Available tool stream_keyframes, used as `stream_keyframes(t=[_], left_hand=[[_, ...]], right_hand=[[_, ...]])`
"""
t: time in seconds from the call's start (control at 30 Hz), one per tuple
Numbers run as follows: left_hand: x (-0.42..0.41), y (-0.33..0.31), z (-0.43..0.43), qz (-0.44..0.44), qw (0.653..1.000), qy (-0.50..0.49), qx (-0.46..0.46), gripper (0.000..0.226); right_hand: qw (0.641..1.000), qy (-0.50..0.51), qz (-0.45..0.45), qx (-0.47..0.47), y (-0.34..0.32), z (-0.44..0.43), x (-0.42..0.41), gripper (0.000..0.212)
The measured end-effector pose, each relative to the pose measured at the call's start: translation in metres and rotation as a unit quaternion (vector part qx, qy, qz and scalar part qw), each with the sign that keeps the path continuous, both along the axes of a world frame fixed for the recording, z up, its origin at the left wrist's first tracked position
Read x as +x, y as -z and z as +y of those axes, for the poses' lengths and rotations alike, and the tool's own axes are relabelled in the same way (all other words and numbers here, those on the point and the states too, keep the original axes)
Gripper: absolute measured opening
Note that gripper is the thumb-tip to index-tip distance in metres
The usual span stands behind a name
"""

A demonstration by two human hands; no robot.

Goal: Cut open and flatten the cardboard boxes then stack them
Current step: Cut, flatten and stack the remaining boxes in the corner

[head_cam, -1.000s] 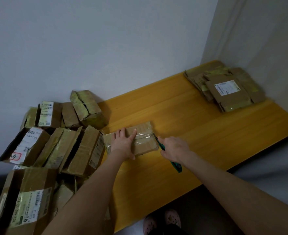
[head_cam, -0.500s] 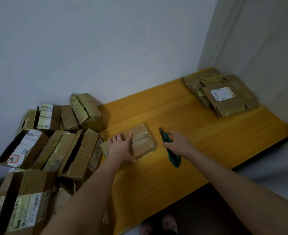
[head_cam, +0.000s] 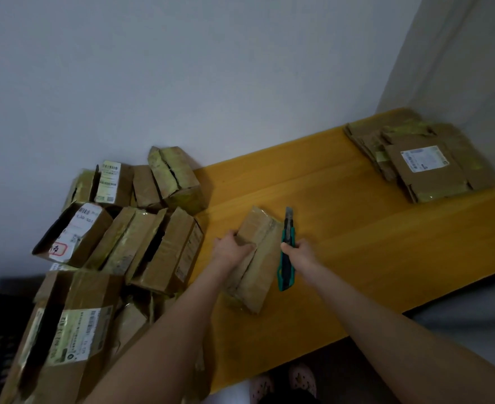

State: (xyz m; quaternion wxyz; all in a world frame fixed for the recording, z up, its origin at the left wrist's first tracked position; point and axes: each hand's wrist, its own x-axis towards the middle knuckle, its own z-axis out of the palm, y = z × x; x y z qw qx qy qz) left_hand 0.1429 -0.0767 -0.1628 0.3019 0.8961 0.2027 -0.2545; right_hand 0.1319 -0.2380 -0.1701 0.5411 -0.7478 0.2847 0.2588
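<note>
My left hand (head_cam: 234, 249) grips the small box (head_cam: 262, 275) by its left edge, flat on the yellow surface (head_cam: 357, 243). My right hand (head_cam: 302, 256), just beside it, is curled round the knife (head_cam: 284, 274). The box looks light, thin-walled and tape-slick, so I'd pin it at an edge, clear of the blade.

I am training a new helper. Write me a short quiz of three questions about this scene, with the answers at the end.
1. Multiple choice: what does the right hand hold? A: a tape roll. B: a green utility knife. C: a marker.
2. True or false: the stack of flattened boxes lies at the far right end of the yellow table.
3. Fill in: the left hand grips the small cardboard ____ in front of the person.
Key: 1 B; 2 true; 3 box.
</note>
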Motion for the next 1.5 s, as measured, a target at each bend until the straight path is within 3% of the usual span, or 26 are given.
stream_keyframes(t=[0.1, 0.2, 0.27, 0.37, 0.67, 0.77, 0.87, 1.0, 1.1, 1.2, 1.5], left_hand=[[-0.003, -0.003, 0.008, -0.024, 0.987, -0.085, -0.132, 0.048], [-0.008, -0.008, 0.017, -0.039, 0.965, -0.149, -0.212, 0.043], [-0.012, -0.015, 0.020, -0.047, 0.951, -0.181, -0.247, 0.045], [-0.018, -0.019, 0.027, -0.033, 0.934, -0.209, -0.287, 0.066], [-0.023, -0.021, 0.028, -0.035, 0.912, -0.250, -0.322, 0.073], [-0.023, -0.021, 0.028, -0.049, 0.909, -0.262, -0.321, 0.073], [-0.023, -0.021, 0.028, -0.060, 0.906, -0.266, -0.323, 0.072], [-0.022, -0.020, 0.027, -0.079, 0.899, -0.270, -0.337, 0.072], [-0.021, -0.020, 0.024, -0.087, 0.897, -0.274, -0.336, 0.074], [-0.020, -0.023, 0.021, -0.087, 0.894, -0.274, -0.343, 0.073], [-0.016, -0.030, 0.013, -0.081, 0.889, -0.276, -0.355, 0.063]], right_hand=[[1.000, 0.012, -0.021, -0.001, -0.001, 0.000, 0.005, 0.026], [0.998, -0.005, -0.063, -0.001, -0.008, 0.000, 0.010, 0.021], [0.996, -0.015, -0.089, 0.000, -0.014, 0.001, 0.014, 0.022], [0.994, -0.024, -0.104, 0.000, -0.024, 0.002, 0.019, 0.018], [0.989, -0.010, -0.146, 0.003, -0.043, 0.006, 0.016, 0.024], [0.991, 0.012, -0.105, 0.086, -0.044, 0.001, 0.011, 0.027], [0.987, 0.016, -0.098, 0.129, -0.047, -0.003, 0.005, 0.015], [0.972, -0.083, -0.218, -0.014, -0.047, -0.003, -0.004, 0.035], [0.926, -0.196, -0.277, -0.163, -0.051, -0.004, -0.011, 0.051], [0.870, -0.289, -0.267, -0.297, -0.056, -0.006, -0.012, 0.057], [0.801, -0.380, -0.260, -0.382, -0.076, -0.005, -0.002, 0.055]])
